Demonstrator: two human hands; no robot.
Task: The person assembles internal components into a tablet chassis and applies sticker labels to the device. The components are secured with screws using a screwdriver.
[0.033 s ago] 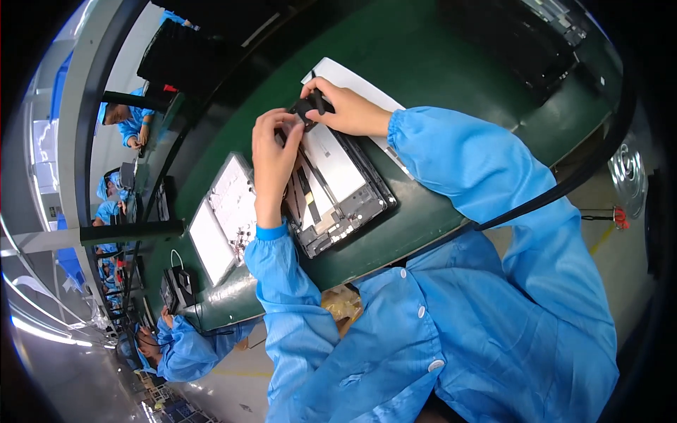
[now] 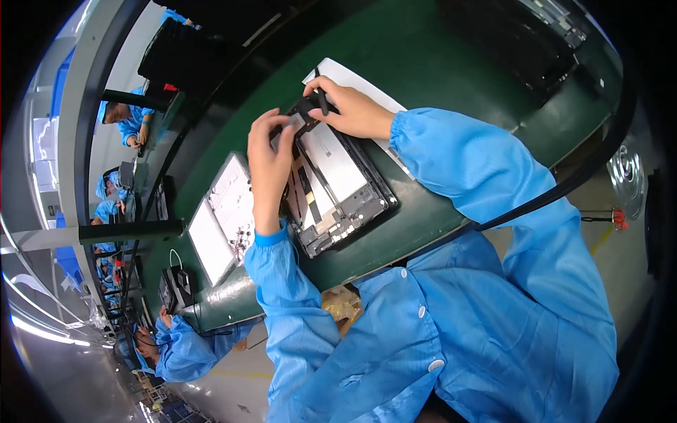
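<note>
An opened tablet [image 2: 338, 162] lies on the green table, its inner parts facing up: pale panels, dark strips and a small circuit board at the near end. At its far end, my right hand [image 2: 357, 111] is closed around a slim black pen-like tool [image 2: 321, 93], thumb down by the tablet's frame. My left hand [image 2: 269, 158] hovers over the tablet's left far corner. Its thumb and forefinger are apart, with slightly blurred tips, and nothing shows between them. The fingers partly cover that edge of the tablet.
A white tray [image 2: 201, 236] with small screws or parts stands to the left. A white sheet-like panel [image 2: 331, 67] lies partly under the tablet. Dark devices [image 2: 518, 53] sit at the far right of the table [image 2: 423, 70]. Co-workers [image 2: 187, 352] in blue work along the left.
My left hand has drawn back slightly to the left, and its thumb and fingertips have parted from the dark part at the tablet's far end. My right hand has barely moved.
</note>
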